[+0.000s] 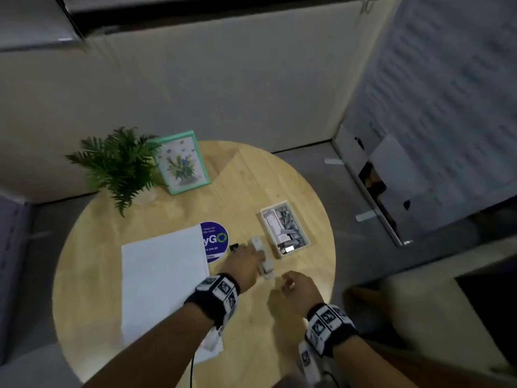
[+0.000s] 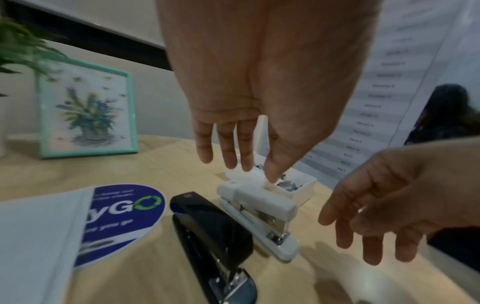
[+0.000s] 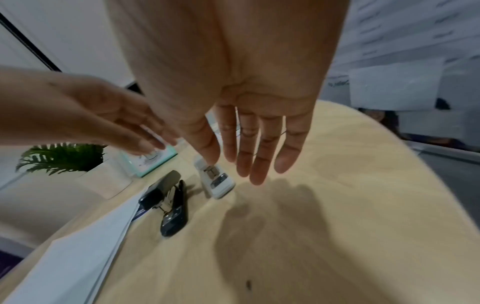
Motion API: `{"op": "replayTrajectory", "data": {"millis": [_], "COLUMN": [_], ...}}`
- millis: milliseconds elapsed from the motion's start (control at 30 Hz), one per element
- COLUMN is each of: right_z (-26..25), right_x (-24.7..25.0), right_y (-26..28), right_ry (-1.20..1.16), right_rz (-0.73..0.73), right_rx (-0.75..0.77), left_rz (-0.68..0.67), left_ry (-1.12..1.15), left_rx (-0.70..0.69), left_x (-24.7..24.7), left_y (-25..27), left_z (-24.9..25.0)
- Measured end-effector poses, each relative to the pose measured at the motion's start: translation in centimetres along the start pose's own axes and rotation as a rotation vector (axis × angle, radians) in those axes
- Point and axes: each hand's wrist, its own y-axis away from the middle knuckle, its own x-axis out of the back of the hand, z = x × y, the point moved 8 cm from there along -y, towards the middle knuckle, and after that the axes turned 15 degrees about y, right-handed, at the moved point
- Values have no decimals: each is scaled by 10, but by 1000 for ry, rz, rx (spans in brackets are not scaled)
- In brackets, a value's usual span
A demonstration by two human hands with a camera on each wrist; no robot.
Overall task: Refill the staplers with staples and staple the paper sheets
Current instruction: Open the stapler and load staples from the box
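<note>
With left hand [image 2: 259, 86] fingers [image 2: 228, 148] spread over the white stapler [image 2: 259, 207] at frame centre and right hand [image 2: 394, 201] loosely open, a sideways knock into the black stapler [image 2: 207, 230] is risked.

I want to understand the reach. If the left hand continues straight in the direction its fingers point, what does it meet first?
Most likely the white stapler: the left hand hovers with its fingertips just over the stapler's back end. Whether they already touch is unclear.

The black stapler [image 1: 234, 247] is mostly hidden behind the left hand [image 1: 242, 265] in the head view; the wall sheet's print [image 1: 436, 88] is blurred past reading.
</note>
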Motion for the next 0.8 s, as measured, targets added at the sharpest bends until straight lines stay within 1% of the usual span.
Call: {"op": "replayTrajectory", "data": {"millis": [67,167,267,367,433,533,600,667,700,800], "right_z": [-2,-11,-9,-12,-11,-2,5,15,18,16], "right_x": [2,3,3,4,4,13,21,26,29,36], "right_y": [-13,-29,-40,-43,-44,-42,-38,-35,-35,-34], "right_ry": [-70,-16,-44,-69,-130,-306,-470,-692,-741,-816], "right_rz": [11,-13,6,19,9,35,69,84,95,60], "right_rx": [-6,44,71,117,127,98,56,9,5,51], "left_rz": [19,15,-4,22,57,151,251,387,449,586], "left_ry": [-104,-211,-221,-162,-53,272,471,703,791,947], "left_rx": [-9,1,52,72,67,18,-28,-86,-84,0], "left_x": [-2,-11,-23,-20,-14,2,13,24,29,34], "left_y": [-24,-50,-66,-71,-66,-46,-29,-9,1,21], "left_z": [6,7,-2,-8,-9,-8,-8,-8,-8,-9]}}
